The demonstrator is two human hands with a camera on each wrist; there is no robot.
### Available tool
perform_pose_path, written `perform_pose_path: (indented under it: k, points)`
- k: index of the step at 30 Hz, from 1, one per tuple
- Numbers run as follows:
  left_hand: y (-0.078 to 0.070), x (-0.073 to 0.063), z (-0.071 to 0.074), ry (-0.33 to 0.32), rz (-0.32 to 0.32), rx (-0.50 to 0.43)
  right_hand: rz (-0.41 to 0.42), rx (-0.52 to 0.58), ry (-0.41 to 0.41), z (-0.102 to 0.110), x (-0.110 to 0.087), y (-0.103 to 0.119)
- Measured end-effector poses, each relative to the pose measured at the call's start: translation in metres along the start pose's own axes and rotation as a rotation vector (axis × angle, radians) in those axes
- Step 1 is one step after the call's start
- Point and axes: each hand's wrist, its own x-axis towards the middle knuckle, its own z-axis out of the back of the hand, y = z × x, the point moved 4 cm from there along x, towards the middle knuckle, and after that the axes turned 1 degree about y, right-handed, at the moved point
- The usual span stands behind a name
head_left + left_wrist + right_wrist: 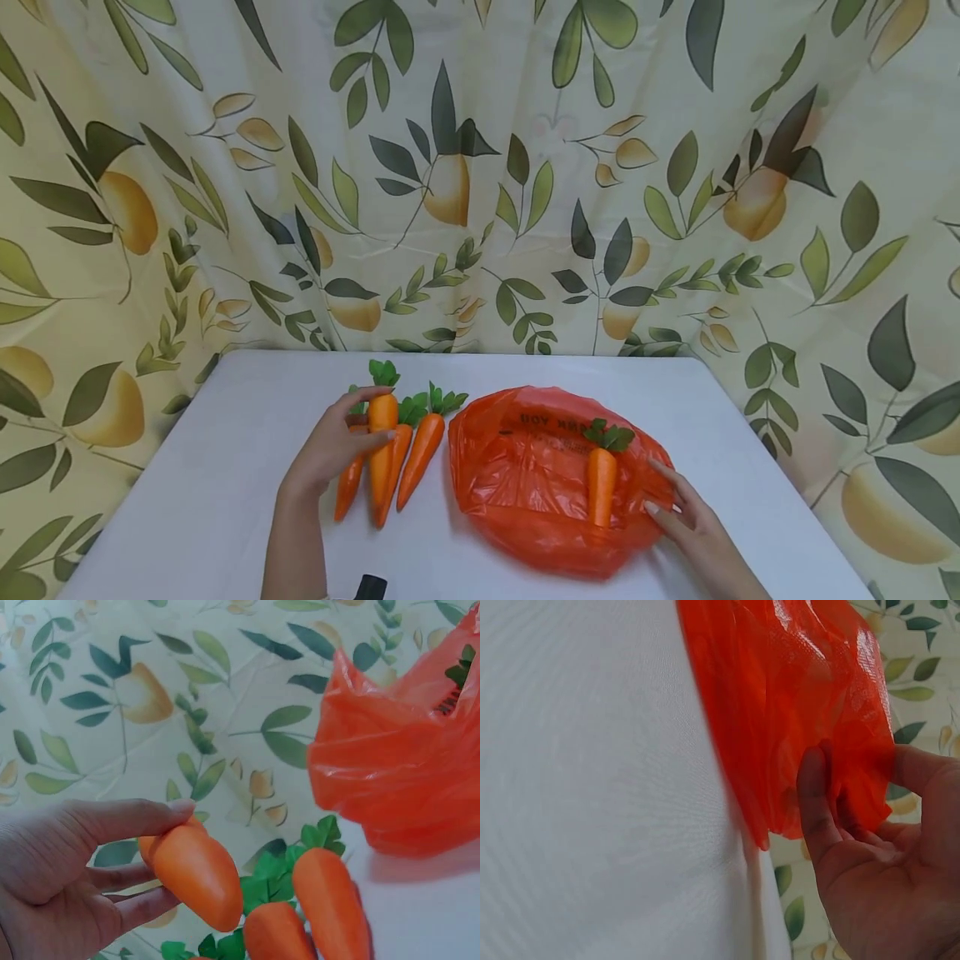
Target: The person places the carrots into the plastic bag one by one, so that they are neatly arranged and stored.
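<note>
My left hand [326, 442] pinches an orange carrot [382, 467] with a green leafy top, thumb on one side and fingers on the other. In the left wrist view this carrot [202, 874] is tilted, its thick end toward the camera. Close beside and under it on the table lie other carrots [422, 460], partly hidden by the hand and the held one. My right hand [693, 521] grips the right edge of a red plastic bag [525, 483], its mouth spread wide. Inside the bag, toward the right, rests one carrot [602, 487], leaves pointing away from me.
A white-covered table [225, 467] carries everything. Behind it hangs a curtain [495, 208] printed with leaves and fruit, meeting the table's back edge. Dark print shows on the bag's inner far side. A small black object [371, 587] juts in near my left forearm.
</note>
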Motion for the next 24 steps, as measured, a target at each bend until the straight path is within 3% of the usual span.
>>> perform_pose_path:
  k: [7, 13, 24]
  points:
    - [-0.007, 0.005, -0.013, 0.028, -0.023, 0.037, 0.040, -0.012, 0.002, -0.003, 0.000, 0.000]
    - [-0.011, 0.007, -0.021, -0.002, -0.012, 0.097, 0.033, -0.032, 0.008, -0.001, 0.000, -0.001]
    - [-0.025, 0.007, -0.031, 0.051, -0.073, 0.012, 0.003, -0.046, 0.024, -0.003, 0.002, 0.003]
